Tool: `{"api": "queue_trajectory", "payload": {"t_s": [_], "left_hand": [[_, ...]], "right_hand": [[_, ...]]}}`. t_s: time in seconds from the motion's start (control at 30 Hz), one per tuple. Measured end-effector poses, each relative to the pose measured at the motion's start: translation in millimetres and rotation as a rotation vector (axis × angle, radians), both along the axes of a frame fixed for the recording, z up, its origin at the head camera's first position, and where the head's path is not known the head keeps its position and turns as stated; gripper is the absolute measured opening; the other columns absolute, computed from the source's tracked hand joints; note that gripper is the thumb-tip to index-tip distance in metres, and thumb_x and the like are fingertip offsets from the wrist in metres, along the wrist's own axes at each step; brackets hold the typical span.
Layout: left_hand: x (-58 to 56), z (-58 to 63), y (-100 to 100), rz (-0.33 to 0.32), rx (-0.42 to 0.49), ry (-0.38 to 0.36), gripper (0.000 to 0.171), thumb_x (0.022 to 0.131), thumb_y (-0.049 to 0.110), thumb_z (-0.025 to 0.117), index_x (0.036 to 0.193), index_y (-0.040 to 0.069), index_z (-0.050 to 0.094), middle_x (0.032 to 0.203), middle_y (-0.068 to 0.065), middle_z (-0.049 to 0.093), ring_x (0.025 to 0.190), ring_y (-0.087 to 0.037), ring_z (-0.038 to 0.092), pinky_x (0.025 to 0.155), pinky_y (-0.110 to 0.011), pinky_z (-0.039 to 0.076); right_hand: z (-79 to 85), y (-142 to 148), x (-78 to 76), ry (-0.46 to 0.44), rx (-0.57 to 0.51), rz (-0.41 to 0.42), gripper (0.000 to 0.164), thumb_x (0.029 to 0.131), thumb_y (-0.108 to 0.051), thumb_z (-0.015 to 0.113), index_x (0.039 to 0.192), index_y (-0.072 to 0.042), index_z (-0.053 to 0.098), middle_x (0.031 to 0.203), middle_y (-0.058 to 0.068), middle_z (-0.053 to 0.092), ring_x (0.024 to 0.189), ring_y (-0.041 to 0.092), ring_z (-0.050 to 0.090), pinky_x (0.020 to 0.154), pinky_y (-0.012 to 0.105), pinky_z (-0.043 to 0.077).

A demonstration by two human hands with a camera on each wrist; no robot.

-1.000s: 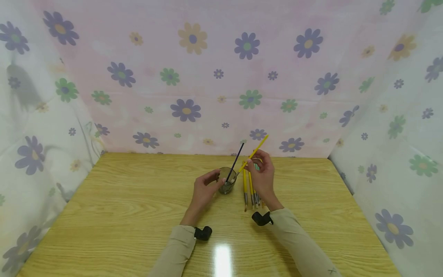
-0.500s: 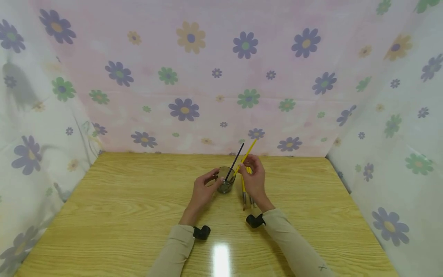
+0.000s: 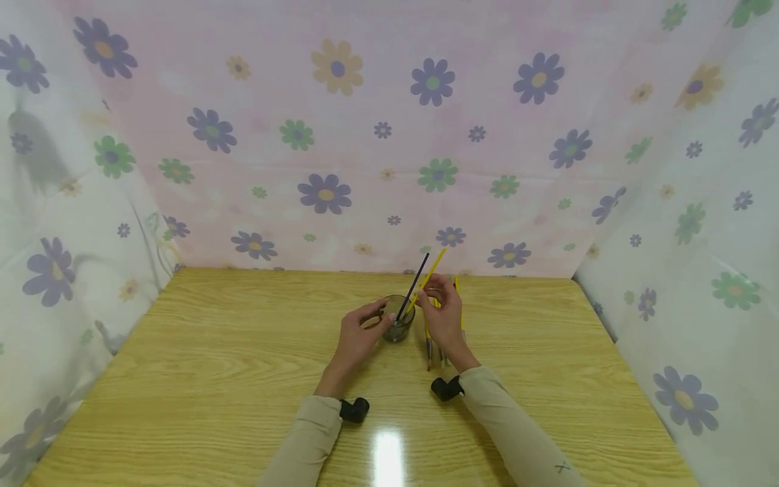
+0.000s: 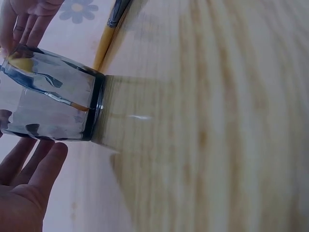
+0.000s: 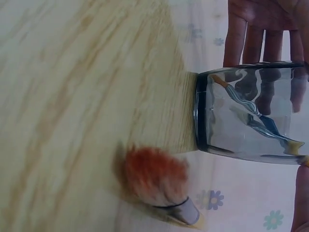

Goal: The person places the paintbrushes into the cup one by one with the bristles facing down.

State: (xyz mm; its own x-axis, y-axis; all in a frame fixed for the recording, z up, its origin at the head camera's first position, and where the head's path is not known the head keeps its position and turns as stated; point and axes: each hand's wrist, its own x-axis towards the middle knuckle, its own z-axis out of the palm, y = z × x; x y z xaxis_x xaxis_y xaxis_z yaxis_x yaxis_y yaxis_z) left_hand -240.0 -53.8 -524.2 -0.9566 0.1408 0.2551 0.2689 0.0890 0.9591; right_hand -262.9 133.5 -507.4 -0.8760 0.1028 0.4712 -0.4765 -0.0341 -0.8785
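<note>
My left hand (image 3: 358,333) holds a clear drinking glass (image 3: 398,333) upright on the table, thumb and fingers at its sides. A dark-handled paintbrush (image 3: 417,281) leans inside, its brown bristles down near the glass bottom in both wrist views. At the rim, my right hand (image 3: 446,319) pinches a yellow paintbrush (image 3: 435,265) whose lower end is inside the glass. Partly hidden beneath and beside that hand lie several more yellow paintbrushes (image 3: 429,345). One, with thick reddish bristles (image 5: 157,176), appears close up in the right wrist view.
The wood-grain table (image 3: 231,379) stands against a flowered cloth backdrop (image 3: 365,155), with cloth on both sides. A black wrist camera (image 3: 355,410) sits on the left wrist and another camera (image 3: 447,388) on the right.
My right hand has moved left and brought the yellow paintbrush lower into the glass, beside the dark one. The left hand has stayed at the glass.
</note>
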Motion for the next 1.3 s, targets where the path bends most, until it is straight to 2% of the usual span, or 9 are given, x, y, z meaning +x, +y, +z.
{"api": "queue_trajectory", "payload": {"t_s": [0.1, 0.2, 0.33, 0.43, 0.57, 0.73, 0.93, 1.1, 1.3], "left_hand": [[0.5, -0.3, 0, 0.001, 0.018, -0.015, 0.045, 0.096, 0.015, 0.073, 0.136, -0.002, 0.063, 0.141, -0.019, 0.06, 0.13, -0.042, 0.056, 0.103, -0.051, 0.053], [-2.7, -5.8, 0, -0.001, 0.033, -0.028, 0.046, 0.096, 0.016, 0.074, 0.137, -0.001, 0.063, 0.142, -0.018, 0.06, 0.132, -0.04, 0.055, 0.104, -0.049, 0.052], [-3.5, -7.7, -1, -0.008, 0.051, -0.047, 0.046, 0.096, 0.016, 0.074, 0.137, 0.0, 0.063, 0.142, -0.018, 0.06, 0.132, -0.039, 0.055, 0.106, -0.051, 0.05], [-3.1, -7.2, 0, -0.003, 0.055, -0.06, 0.045, 0.096, 0.014, 0.074, 0.137, 0.0, 0.063, 0.142, -0.018, 0.06, 0.131, -0.038, 0.056, 0.106, -0.051, 0.05], [-3.1, -6.6, 0, 0.016, 0.065, -0.069, 0.044, 0.094, 0.011, 0.075, 0.136, -0.002, 0.064, 0.141, -0.018, 0.06, 0.129, -0.039, 0.057, 0.105, -0.049, 0.052], [-4.8, -6.2, 0, 0.015, 0.085, -0.075, 0.044, 0.094, 0.01, 0.075, 0.134, -0.003, 0.065, 0.141, -0.021, 0.06, 0.128, -0.04, 0.057, 0.104, -0.047, 0.052], [-7.9, -7.7, -1, -0.005, 0.091, -0.073, 0.043, 0.094, 0.014, 0.076, 0.134, 0.0, 0.066, 0.139, -0.021, 0.061, 0.128, -0.039, 0.058, 0.104, -0.046, 0.052], [-6.7, -8.6, -2, -0.018, 0.093, -0.067, 0.044, 0.094, 0.015, 0.075, 0.135, 0.0, 0.065, 0.139, -0.022, 0.06, 0.128, -0.041, 0.057, 0.105, -0.051, 0.051], [-6.0, -7.1, -2, -0.013, 0.08, -0.078, 0.044, 0.095, 0.013, 0.074, 0.135, 0.0, 0.065, 0.14, -0.019, 0.06, 0.128, -0.038, 0.057, 0.104, -0.045, 0.053]], "right_hand": [[-0.5, 0, -0.2, -0.039, 0.0, 0.014, 0.028, 0.098, 0.012, 0.058, 0.125, 0.01, 0.054, 0.109, 0.033, 0.054, 0.092, 0.028, 0.067, 0.077, 0.031, 0.063], [-4.1, 1, -2.4, -0.067, 0.022, 0.019, 0.028, 0.098, 0.009, 0.059, 0.126, 0.009, 0.055, 0.112, 0.033, 0.056, 0.095, 0.037, 0.065, 0.079, 0.032, 0.063], [-4.8, 2, -1.6, -0.084, 0.05, 0.025, 0.028, 0.099, 0.007, 0.061, 0.126, 0.01, 0.055, 0.111, 0.032, 0.056, 0.095, 0.038, 0.064, 0.083, 0.051, 0.06], [-5.3, 2, -0.7, -0.094, 0.058, 0.02, 0.027, 0.098, 0.006, 0.062, 0.124, 0.009, 0.054, 0.109, 0.032, 0.057, 0.092, 0.029, 0.066, 0.084, 0.055, 0.059], [-5.0, 2, 1.0, -0.11, 0.062, 0.007, 0.028, 0.098, 0.006, 0.062, 0.124, 0.007, 0.054, 0.109, 0.03, 0.058, 0.09, 0.014, 0.066, 0.083, 0.045, 0.062], [-5.8, 4, 2.5, -0.13, 0.061, 0.002, 0.033, 0.097, 0.005, 0.064, 0.129, 0.008, 0.054, 0.112, 0.029, 0.059, 0.09, 0.01, 0.066, 0.079, 0.025, 0.061], [-6.0, 12, 7.2, -0.092, 0.108, 0.01, 0.034, 0.098, 0.003, 0.064, 0.13, 0.011, 0.055, 0.112, 0.032, 0.059, 0.092, 0.024, 0.068, 0.078, 0.025, 0.061], [-6.5, 27, 10.9, -0.109, 0.129, 0.002, 0.035, 0.099, 0.003, 0.063, 0.132, 0.011, 0.054, 0.114, 0.032, 0.059, 0.09, 0.017, 0.067, 0.078, 0.025, 0.061], [-5.6, 51, 11.9, -0.173, 0.096, -0.063, 0.031, 0.099, 0.006, 0.061, 0.129, 0.009, 0.056, 0.112, 0.031, 0.059, 0.088, 0.017, 0.067, 0.075, 0.025, 0.061]]}}
